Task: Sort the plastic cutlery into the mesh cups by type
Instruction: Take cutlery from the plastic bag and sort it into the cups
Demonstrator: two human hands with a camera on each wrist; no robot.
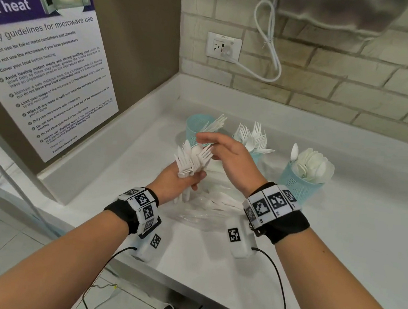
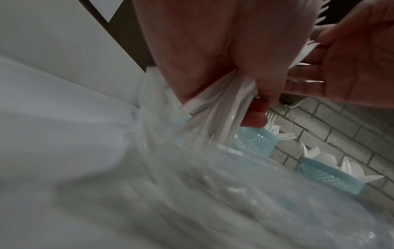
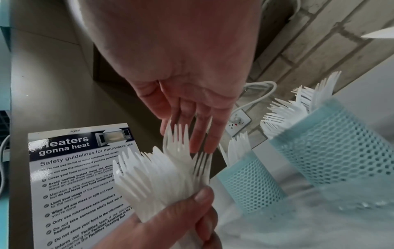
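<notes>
Fingers (image 3: 200, 134) of my right hand (image 1: 232, 157) are straight and relaxed, their tips brushing the tines of the fanned bunch of white plastic forks and knives (image 1: 193, 160); they pinch nothing yet. My left hand (image 1: 180, 184) is curled tight round the bunch's handles, holding it upright above the counter.

To do this step well, I judge I should pinch one piece high on its neck, draw it straight up so its neighbours stay put, and keep the left grip firm.

Behind stand three pale blue mesh cups: the left cup (image 1: 196, 128) with what look like knives, the middle cup (image 3: 251, 182) with forks, the right cup (image 1: 297, 183) with spoons. More loose white cutlery (image 1: 215, 202) lies on the white counter (image 1: 338, 254), beside a blurred clear plastic bag (image 2: 213, 193).
</notes>
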